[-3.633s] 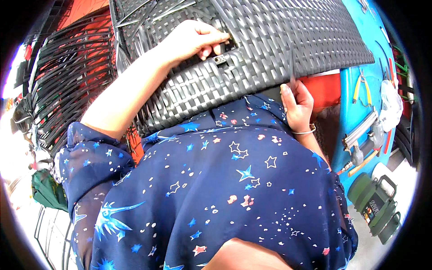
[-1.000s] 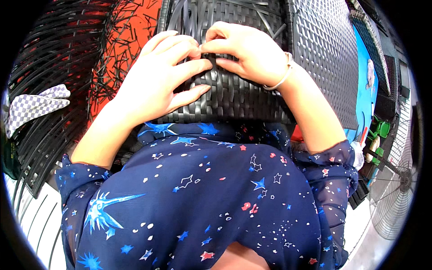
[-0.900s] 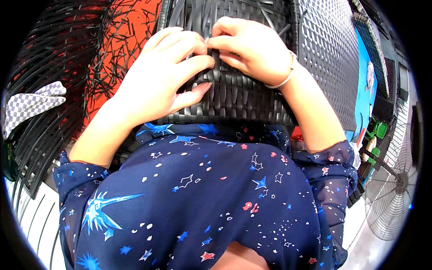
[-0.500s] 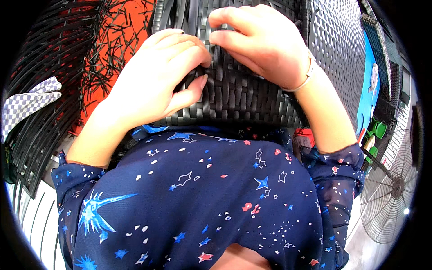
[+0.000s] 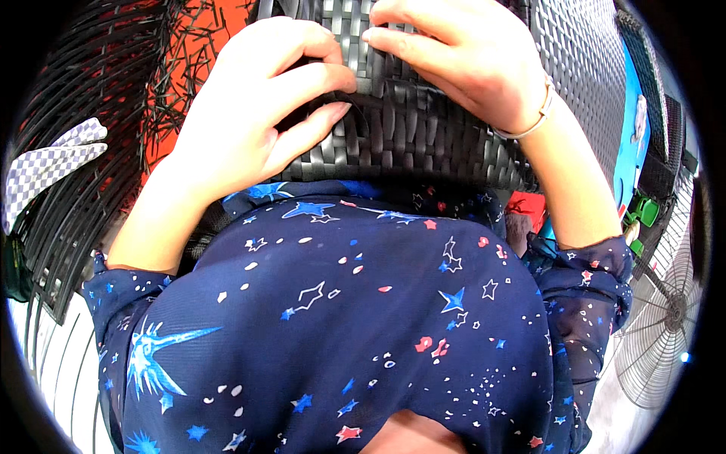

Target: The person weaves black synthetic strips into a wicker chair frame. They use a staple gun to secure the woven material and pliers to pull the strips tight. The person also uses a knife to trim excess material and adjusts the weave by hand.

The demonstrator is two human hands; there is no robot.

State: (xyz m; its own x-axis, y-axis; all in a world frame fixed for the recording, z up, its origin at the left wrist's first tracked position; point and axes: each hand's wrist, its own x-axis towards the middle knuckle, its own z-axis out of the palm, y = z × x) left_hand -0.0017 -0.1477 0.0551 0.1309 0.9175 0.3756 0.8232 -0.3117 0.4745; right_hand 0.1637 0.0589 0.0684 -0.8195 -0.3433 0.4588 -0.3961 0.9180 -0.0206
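black woven panel (image 5: 423,132) just beyond starry blouse (image 5: 363,303), left hand (image 5: 253,87) curled on panel, beyond blouse's left half, right hand (image 5: 484,68) bent over panel, beyond blouse's right half, can't tell if either grips anything

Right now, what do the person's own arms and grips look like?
The left grip and right grip are bare, ungloved hands. A thin, pale metallic bangle circles the right wrist. Sheer navy fabric sleeves printed with small stars stop near the elbows.
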